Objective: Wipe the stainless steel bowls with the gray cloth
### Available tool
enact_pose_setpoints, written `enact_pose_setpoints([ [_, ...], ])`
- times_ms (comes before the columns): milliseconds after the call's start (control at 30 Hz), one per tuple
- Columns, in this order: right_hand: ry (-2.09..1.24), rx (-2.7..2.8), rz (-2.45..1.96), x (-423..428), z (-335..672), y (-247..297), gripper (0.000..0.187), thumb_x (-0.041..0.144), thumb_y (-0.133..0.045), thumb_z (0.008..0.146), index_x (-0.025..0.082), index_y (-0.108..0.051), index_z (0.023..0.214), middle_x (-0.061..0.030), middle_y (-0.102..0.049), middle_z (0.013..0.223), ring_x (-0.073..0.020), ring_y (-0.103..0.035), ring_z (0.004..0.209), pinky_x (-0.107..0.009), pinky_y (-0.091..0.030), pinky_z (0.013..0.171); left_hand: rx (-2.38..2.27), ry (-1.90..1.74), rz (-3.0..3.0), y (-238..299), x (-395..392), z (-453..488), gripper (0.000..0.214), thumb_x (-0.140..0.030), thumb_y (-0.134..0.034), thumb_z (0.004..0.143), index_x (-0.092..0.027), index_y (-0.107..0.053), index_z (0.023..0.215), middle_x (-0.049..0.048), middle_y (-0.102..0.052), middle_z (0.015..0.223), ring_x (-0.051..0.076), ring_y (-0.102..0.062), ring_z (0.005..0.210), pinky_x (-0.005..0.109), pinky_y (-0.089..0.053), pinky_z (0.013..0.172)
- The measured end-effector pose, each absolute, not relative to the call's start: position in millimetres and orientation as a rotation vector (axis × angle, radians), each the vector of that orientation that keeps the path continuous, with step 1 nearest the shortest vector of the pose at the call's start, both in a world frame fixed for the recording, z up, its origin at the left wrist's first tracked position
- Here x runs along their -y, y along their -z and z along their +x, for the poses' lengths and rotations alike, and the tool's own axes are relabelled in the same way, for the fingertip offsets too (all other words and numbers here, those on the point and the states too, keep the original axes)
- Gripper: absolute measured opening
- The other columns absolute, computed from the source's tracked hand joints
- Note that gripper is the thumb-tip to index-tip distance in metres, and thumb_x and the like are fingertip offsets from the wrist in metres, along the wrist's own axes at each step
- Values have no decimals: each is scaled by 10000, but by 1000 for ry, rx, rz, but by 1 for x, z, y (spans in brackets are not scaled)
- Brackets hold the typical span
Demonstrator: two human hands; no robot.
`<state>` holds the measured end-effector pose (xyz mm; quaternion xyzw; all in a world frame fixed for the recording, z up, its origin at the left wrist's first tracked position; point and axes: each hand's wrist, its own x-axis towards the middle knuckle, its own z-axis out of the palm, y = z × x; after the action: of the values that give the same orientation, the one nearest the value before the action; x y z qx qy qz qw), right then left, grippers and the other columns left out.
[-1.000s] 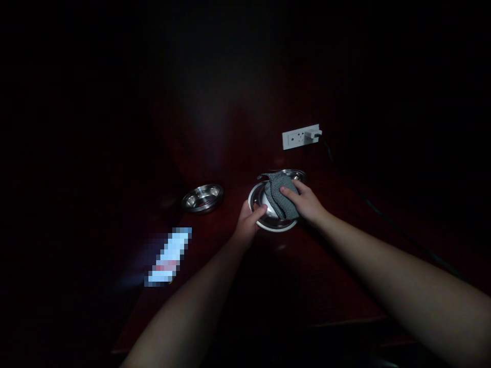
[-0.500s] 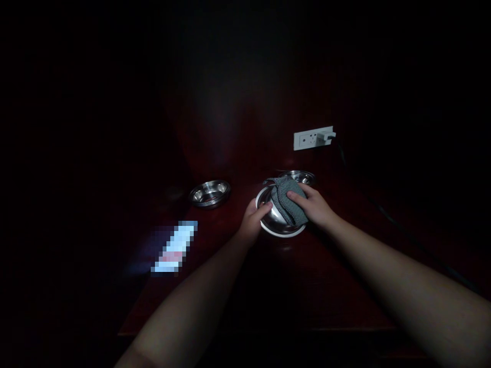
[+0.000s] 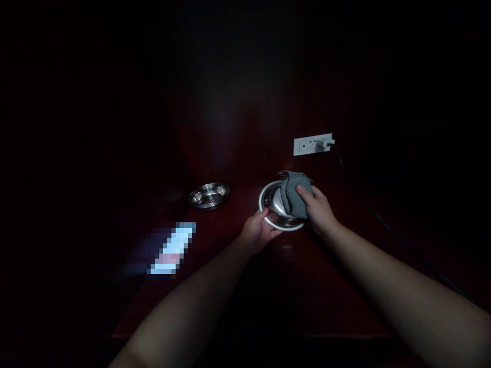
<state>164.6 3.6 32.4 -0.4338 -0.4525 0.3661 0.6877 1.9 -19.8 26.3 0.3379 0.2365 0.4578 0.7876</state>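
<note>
A shiny metal bowl [image 3: 276, 217] with a pale rim is held tilted above the dark red table. My left hand [image 3: 258, 231] grips its lower left rim, thumb on the inner side and fingers underneath. In my right hand [image 3: 318, 207] is a folded grey-green cloth [image 3: 294, 193], pressed against the right side of the bowl. My right thumb lies over the cloth; the other fingers are partly hidden behind it. Behind the cloth, another metal dish seen earlier is almost wholly covered.
To the left stands a metal bowl [image 3: 209, 196], perhaps stacked. A lit, blurred-out screen [image 3: 172, 250] lies nearer on the table [image 3: 291, 291]. On the back wall a white socket panel [image 3: 307, 145] holds a plug [image 3: 326, 144], its dark cable [image 3: 399, 239] running down the right side.
The cloth has moved right and slightly up along the bowl, with my right hand. My left hand has shifted down the rim, its fingers now showing below. The bowl is turned a little.
</note>
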Motion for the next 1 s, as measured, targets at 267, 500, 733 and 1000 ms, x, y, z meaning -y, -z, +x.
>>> enact_pose_setpoints([
  [267,-796,1133,-1034,-2,165,-33,505,549,-625,653,180,-592,996,-66,-668,943,-209,-628,833,-349,-501,753,-591,-1022,710,-25,21,0,206,-340,-408,859,-164,-514,872,82,-612,840,209,-622,790,439,-475,769],
  [500,-748,1216,-1059,-2,164,-30,515,534,-616,670,187,-568,1047,-65,-650,979,-199,-613,843,-360,-480,783,-648,-1022,736,-28,14,-5,249,-343,-344,877,-161,-511,852,71,-603,782,207,-632,720,426,-516,675],
  [733,-721,1279,-1082,-1,163,-28,496,533,-596,689,215,-545,1066,-55,-639,1016,-200,-599,891,-378,-466,820,-862,-1122,853,-27,5,-5,274,-411,-415,839,-159,-521,846,54,-594,676,182,-615,588,349,-517,516],
  [1000,-715,1319,-1096,2,162,-31,499,514,-615,679,221,-541,1076,-55,-627,1045,-201,-590,909,-382,-453,846,-979,-1204,898,-23,1,-5,325,-481,-480,792,-174,-548,876,28,-567,619,141,-569,508,241,-456,421],
])
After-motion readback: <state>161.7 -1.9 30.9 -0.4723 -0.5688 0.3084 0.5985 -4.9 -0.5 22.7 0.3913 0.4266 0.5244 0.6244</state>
